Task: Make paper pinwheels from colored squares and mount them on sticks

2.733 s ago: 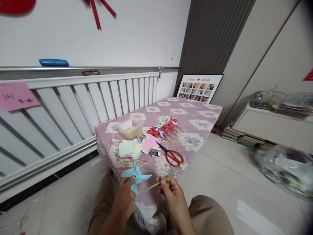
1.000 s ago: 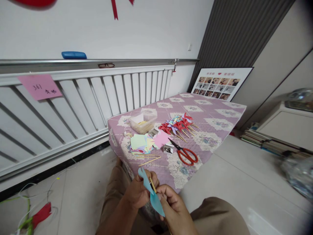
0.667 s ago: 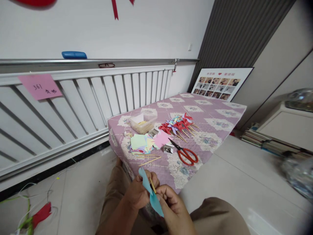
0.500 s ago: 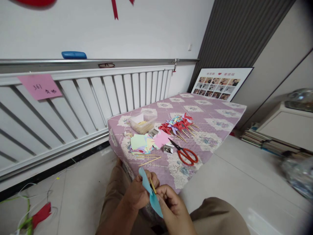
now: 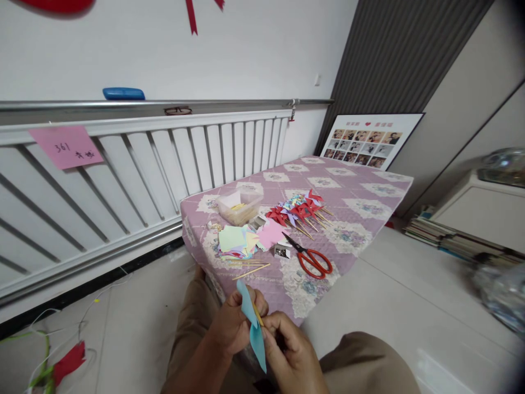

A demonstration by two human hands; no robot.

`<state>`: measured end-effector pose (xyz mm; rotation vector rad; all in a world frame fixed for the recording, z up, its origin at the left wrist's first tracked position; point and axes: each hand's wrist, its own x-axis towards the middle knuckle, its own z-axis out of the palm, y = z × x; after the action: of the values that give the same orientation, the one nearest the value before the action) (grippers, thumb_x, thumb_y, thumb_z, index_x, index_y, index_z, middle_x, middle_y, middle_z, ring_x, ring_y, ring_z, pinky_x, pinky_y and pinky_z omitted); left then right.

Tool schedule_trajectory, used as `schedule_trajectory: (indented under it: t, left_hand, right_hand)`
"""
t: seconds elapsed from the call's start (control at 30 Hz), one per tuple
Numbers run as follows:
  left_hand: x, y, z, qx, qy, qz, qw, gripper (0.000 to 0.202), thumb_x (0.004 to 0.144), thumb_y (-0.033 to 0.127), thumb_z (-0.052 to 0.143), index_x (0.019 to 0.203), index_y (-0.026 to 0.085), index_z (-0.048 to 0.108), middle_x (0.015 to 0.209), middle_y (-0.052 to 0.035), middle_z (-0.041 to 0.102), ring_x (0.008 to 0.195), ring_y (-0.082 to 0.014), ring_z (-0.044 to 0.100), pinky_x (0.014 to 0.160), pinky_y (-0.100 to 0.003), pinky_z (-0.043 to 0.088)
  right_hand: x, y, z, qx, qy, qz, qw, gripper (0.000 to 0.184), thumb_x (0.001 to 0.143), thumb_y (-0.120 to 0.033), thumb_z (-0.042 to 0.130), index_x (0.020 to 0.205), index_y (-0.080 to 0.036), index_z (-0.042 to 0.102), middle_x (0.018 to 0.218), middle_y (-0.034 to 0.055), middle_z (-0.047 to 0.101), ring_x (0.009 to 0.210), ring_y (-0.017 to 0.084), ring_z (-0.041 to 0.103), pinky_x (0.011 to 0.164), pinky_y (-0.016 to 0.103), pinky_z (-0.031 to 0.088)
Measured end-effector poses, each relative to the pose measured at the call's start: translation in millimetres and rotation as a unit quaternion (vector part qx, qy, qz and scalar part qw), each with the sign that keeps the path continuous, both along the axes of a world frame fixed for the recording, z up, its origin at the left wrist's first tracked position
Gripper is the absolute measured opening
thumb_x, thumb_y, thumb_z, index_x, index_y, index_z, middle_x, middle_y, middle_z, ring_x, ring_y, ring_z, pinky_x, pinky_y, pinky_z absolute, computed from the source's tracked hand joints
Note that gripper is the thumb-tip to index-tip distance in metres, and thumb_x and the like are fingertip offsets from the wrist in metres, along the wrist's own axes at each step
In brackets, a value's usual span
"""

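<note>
In front of my lap, my left hand is closed on a light blue paper pinwheel, which is seen nearly edge-on. A short length of wooden stick shows behind the paper, between the two hands. The fingertips of my right hand are pinched round the stick beside the middle of the pinwheel; the exact contact is hidden. Just beyond the hands, several loose wooden sticks lie on the table. A small box of metal pins and red-handled scissors lie farther right.
A stack of coloured paper sits at the left of the flowered tablecloth. Behind it stands a clear plastic box with sticks inside. Several finished pinwheels lie to its right. A radiator runs along the wall.
The lower blade of the blue pinwheel has swung left and now points more steeply down. Both hands have stayed nearly in place, holding on.
</note>
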<state>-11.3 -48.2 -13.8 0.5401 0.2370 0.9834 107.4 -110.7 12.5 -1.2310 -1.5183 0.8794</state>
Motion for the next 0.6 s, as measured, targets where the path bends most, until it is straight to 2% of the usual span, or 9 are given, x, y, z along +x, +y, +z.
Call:
schedule_trajectory:
  t: [0.2,0.33,0.47,0.6]
  left_hand:
    - [1,-3,5.2,0.009,0.005,0.019,1.000,0.035,0.065,0.029,0.079,0.061,0.018,0.046,0.060,0.0033,0.044,0.057,-0.0091,0.040,0.054,-0.022,0.034]
    - [3,-5,8.5,-0.002,0.000,0.022,1.000,0.032,0.065,0.030,0.080,0.063,0.017,0.051,0.059,0.0041,0.045,0.056,-0.0080,0.041,0.055,-0.021,0.035]
    - [7,-5,13.0,-0.041,0.049,0.069,0.996,0.029,0.061,0.029,0.082,0.067,0.016,0.057,0.060,0.0043,0.052,0.056,-0.0078,0.046,0.056,-0.021,0.037]
    - [14,-6,19.3,-0.071,0.135,0.116,0.981,0.029,0.060,0.030,0.081,0.077,0.015,0.062,0.065,0.0018,0.060,0.060,-0.0111,0.054,0.059,-0.023,0.041]
  right_hand:
    - [3,1,0.5,0.016,-0.018,0.015,1.000,0.020,0.091,-0.029,0.046,0.074,-0.021,0.054,0.065,-0.0027,0.053,0.059,0.012,0.049,0.056,0.021,0.039]
    - [5,2,1.3,-0.010,-0.003,0.027,1.000,0.021,0.090,-0.031,0.047,0.073,-0.020,0.053,0.065,-0.0034,0.049,0.061,0.012,0.046,0.057,0.021,0.037]
    - [4,7,-2.8,-0.089,0.122,0.021,0.988,0.022,0.085,-0.035,0.055,0.069,-0.020,0.051,0.062,-0.0061,0.043,0.057,0.010,0.039,0.055,0.021,0.034]
    - [2,13,-11.6,-0.226,0.287,-0.002,0.931,0.027,0.077,-0.041,0.065,0.069,-0.021,0.050,0.052,-0.0096,0.040,0.046,0.007,0.031,0.045,0.019,0.027]
